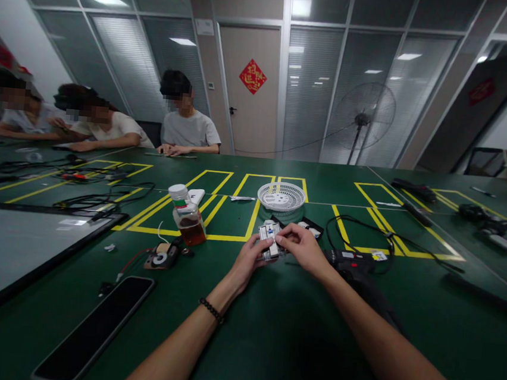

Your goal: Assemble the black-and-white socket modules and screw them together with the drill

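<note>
A small white-and-grey rectangular device, with a blue spot on it, is held over the table in front of me. Its exact kind is too small to tell. My left hand is closed around its left and lower side, the thumb lying across its face. At its right edge, the fingers of my right hand are pinched together, and whatever sits between them is hidden. Just behind my hands lie dark pieces with white parts. A white round basket stands beyond them.
Left of my hands are a bottle of brown liquid, a small motor-like part with wires and a phone. A dark power drill with a cable lies close by my right forearm. Several people sit across the green table.
</note>
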Available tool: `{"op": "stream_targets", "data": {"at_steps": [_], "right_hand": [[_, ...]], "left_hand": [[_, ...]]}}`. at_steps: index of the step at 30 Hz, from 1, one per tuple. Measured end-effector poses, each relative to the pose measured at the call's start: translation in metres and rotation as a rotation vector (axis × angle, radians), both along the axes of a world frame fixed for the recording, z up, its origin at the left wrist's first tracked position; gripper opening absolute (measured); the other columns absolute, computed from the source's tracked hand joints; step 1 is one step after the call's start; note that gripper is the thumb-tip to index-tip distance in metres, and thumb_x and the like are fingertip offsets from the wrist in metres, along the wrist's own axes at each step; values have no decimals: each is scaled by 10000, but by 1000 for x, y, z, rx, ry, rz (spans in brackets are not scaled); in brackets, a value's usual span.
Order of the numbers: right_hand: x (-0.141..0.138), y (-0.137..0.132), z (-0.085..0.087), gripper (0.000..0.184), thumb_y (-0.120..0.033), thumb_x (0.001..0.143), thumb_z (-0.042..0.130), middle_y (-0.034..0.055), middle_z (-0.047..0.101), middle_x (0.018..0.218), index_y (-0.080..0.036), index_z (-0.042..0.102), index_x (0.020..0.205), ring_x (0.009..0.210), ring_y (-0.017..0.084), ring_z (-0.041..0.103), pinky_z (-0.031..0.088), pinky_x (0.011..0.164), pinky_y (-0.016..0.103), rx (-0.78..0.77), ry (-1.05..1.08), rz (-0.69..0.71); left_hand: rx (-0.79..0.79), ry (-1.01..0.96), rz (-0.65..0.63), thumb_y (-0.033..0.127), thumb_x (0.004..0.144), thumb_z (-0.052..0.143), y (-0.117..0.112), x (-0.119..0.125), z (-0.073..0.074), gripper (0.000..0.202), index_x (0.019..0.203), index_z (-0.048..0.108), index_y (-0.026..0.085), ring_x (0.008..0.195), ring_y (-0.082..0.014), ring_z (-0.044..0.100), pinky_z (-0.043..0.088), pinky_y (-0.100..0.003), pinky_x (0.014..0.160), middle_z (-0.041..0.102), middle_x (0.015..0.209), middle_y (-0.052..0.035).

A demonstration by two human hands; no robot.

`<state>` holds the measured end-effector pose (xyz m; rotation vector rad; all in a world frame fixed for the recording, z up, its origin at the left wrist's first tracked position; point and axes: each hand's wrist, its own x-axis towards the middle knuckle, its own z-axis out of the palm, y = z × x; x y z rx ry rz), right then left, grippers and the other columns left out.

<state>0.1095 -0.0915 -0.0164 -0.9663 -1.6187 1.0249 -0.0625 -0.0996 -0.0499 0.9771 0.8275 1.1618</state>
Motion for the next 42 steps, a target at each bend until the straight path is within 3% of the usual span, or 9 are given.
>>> {"op": "stream_targets", "data": {"at_steps": [10, 14, 18, 23, 26, 30, 34, 38, 42], "right_hand": [[-8, -2, -2, 212, -352, 827, 668, -6, 638, 783, -191, 651, 963, 666, 144, 589, 465, 613, 250, 43, 60, -3], [-9, -2, 1, 223, -379, 841, 651, -2, 637, 783, -192, 649, 962, 680, 150, 602, 484, 631, 260, 12, 93, 17], [11, -4, 11, 269, -433, 894, 575, -5, 633, 745, -192, 637, 997, 673, 154, 607, 488, 652, 275, 2, 32, -69], [75, -26, 17, 303, -462, 925, 521, -2, 623, 744, -204, 630, 1042, 650, 159, 587, 460, 602, 270, 28, -255, -170], [115, -51, 14, 262, -423, 955, 478, 28, 636, 861, -228, 641, 1015, 734, 178, 595, 478, 672, 301, 119, -440, -224], [148, -78, 6, 205, -359, 966, 470, 57, 631, 1051, -260, 641, 1021, 934, 212, 606, 483, 839, 349, 202, -544, -189], [164, -84, -2, 201, -343, 963, 478, 58, 638, 1079, -269, 649, 1040, 999, 230, 602, 477, 894, 372, 207, -516, -237], [177, -80, -8, 209, -365, 953, 499, 54, 650, 1075, -264, 661, 1038, 1012, 237, 601, 470, 907, 382, 198, -462, -347], [187, -79, -10, 230, -383, 955, 497, 56, 647, 1092, -256, 661, 1053, 1026, 235, 599, 473, 897, 375, 160, -430, -363]], "left_hand": [[-4, 9, -84, 430, 818, 670, 2, -5, 5, 446, 1175, 637, 164, 981, -229, 657, 548, -405, 864, 682, 1115, -118], [9, 122, -31, 494, 814, 645, 4, -6, 3, 464, 1124, 668, 150, 977, -242, 656, 549, -389, 836, 693, 1073, -124], [73, 425, 124, 582, 759, 648, 17, -18, 1, 553, 1102, 686, 149, 955, -264, 659, 535, -339, 770, 711, 1032, -116], [239, 1114, 296, 688, 714, 610, 51, -48, 8, 669, 1144, 683, 180, 959, -308, 654, 478, -346, 764, 706, 1086, -137], [300, 1435, 243, 721, 638, 642, 75, -58, 17, 718, 1127, 697, 198, 958, -360, 648, 467, -367, 732, 703, 1088, -164], [353, 1623, 62, 706, 627, 643, 102, -56, 29, 647, 1042, 728, 216, 928, -355, 658, 463, -356, 709, 720, 1020, -158], [339, 1688, -95, 681, 629, 643, 119, -50, 38, 568, 938, 745, 216, 870, -323, 670, 458, -337, 703, 730, 952, -148], [316, 1698, -149, 668, 634, 634, 125, -48, 43, 541, 885, 739, 201, 826, -307, 670, 452, -323, 679, 732, 921, -139], [310, 1668, -182, 654, 633, 640, 127, -51, 44, 558, 944, 732, 199, 839, -290, 668, 444, -299, 669, 733, 944, -120]]}}
